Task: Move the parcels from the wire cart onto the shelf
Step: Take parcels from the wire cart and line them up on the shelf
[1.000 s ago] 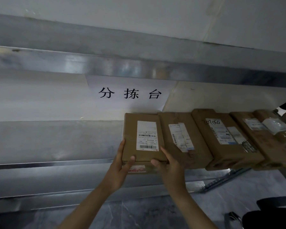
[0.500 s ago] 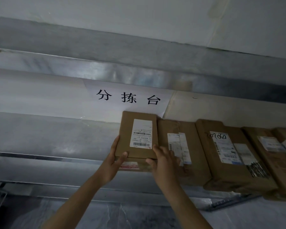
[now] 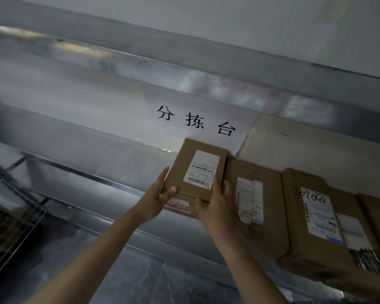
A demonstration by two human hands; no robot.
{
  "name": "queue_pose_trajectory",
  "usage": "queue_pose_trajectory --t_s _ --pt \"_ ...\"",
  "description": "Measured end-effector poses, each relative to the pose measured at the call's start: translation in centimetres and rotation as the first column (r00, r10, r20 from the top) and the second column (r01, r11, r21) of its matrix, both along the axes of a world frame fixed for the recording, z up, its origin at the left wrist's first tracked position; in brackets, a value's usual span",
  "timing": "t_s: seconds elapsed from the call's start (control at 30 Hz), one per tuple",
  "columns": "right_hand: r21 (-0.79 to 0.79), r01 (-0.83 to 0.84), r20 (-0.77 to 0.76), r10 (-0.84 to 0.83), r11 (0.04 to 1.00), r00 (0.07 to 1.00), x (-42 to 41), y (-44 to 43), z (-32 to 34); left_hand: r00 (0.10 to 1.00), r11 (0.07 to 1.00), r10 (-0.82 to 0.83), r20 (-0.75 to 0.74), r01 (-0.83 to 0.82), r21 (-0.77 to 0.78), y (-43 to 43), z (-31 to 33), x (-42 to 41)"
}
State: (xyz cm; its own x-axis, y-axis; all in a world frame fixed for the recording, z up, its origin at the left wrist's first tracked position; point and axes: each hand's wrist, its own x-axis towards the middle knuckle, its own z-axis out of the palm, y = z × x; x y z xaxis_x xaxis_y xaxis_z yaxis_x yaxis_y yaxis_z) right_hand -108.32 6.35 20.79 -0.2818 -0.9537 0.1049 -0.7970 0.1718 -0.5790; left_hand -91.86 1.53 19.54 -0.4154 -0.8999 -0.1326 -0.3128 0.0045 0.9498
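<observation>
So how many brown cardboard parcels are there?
4 brown cardboard parcels: held parcel between left hand and right hand; second, third, fourth rightward on grey metal shelf. Others may be hidden.

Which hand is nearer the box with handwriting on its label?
Right. The right hand holds the small parcel on the side facing the handwritten box; the left hand holds its far, left edge.

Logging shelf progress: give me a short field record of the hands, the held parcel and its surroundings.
held: small parcel, white label up
left hand: grips its left side, thumb on top
right hand: grips its right front corner
place: on or just over the shelf, left of neighbouring parcel
behind: paper sign
lower left: wire cart
</observation>
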Motion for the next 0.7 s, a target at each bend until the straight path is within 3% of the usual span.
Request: queue_pose_trajectory --t_s 0.1,0.17,0.23,0.3,0.4,0.5,0.7 --pt "-0.217 -0.147 -0.124 0.123 0.965 0.985 1.5 -0.2 0.1 0.963 0.967 0.236 0.13 -0.22 -0.129 0.9 0.8 1.6" --pt "-0.301 -0.251 -0.095 0.233 0.92 0.968 3.1 -0.5 0.3 0.892 0.899 0.408 0.192 -0.357 -0.254 1.6 0.8 4.3" --pt "-0.302 -0.341 -0.005 0.356 0.89 0.934 5.1 -0.8 0.6 0.768 0.82 0.537 0.35 -0.377 -0.431 2.7 0.7 8.0" --pt "-0.261 -0.45 0.094 0.486 0.854 0.869 7.6 -1.3 1.0 0.571 0.736 0.655 0.495 -0.335 -0.588 4.3 0.6 12.5" --pt "-0.167 -0.595 0.128 0.616 0.786 0.777 11.9 -2.1 1.2 0.264 0.731 0.679 0.685 -0.32 -0.602 7.6 0.4 19.2" --pt "-0.087 -0.692 0.09 0.698 0.716 0.711 16.8 -2.6 0.6 0.041 0.704 0.655 0.755 -0.396 -0.589 11.5 0.1 24.7" --pt "0.04 -0.861 -0.107 0.859 0.507 0.501 27.2 -2.0 0.4 -0.172 0.585 0.59 0.789 -0.582 -0.564 18.4 -0.2 32.8"
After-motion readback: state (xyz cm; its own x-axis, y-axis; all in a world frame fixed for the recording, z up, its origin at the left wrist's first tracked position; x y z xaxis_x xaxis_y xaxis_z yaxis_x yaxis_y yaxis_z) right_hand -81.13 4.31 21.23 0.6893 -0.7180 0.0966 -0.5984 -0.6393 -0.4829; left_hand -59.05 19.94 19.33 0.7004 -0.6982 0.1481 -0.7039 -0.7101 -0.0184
